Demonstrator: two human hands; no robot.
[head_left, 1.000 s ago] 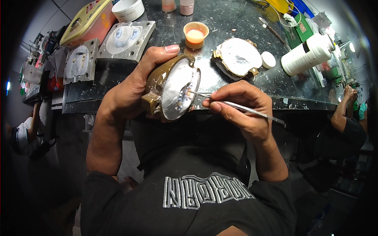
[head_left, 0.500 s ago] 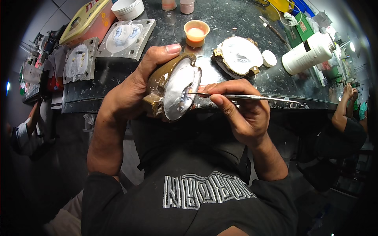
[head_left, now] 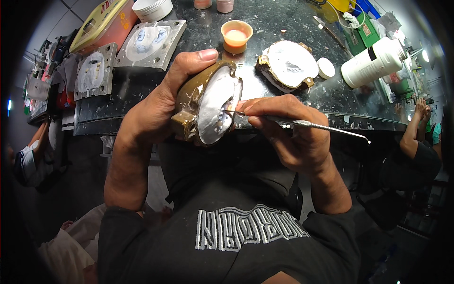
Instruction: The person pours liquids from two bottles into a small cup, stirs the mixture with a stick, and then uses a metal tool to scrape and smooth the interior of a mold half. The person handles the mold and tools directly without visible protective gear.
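My left hand (head_left: 163, 102) grips a brass-coloured dental flask half (head_left: 189, 102), tilted so its white plaster face points to the right. A hollow with a dark rim and small pale shapes lies in that plaster. My right hand (head_left: 295, 128) pinches a thin metal dental instrument (head_left: 326, 127) like a pen. The instrument's working tip reaches into the hollow, and its other end hooks out past the hand to the right. Beyond my hands on the bench lies a second flask half (head_left: 289, 65), plaster side up. A small cup of orange-pink liquid (head_left: 236, 37) stands to its left.
Two grey metal mould plates (head_left: 150, 45) with plaster lie at the left, near a yellow-lidded tub (head_left: 101, 23) and a white jar (head_left: 152, 9). Rightward are a small white cap (head_left: 325, 68), a white bottle (head_left: 373, 66), a knife (head_left: 331, 33) and a green box (head_left: 366, 33). Other people sit at both sides.
My right hand has shifted slightly right, and the instrument's rear end has swung downward. The flask half in my left hand has barely moved.
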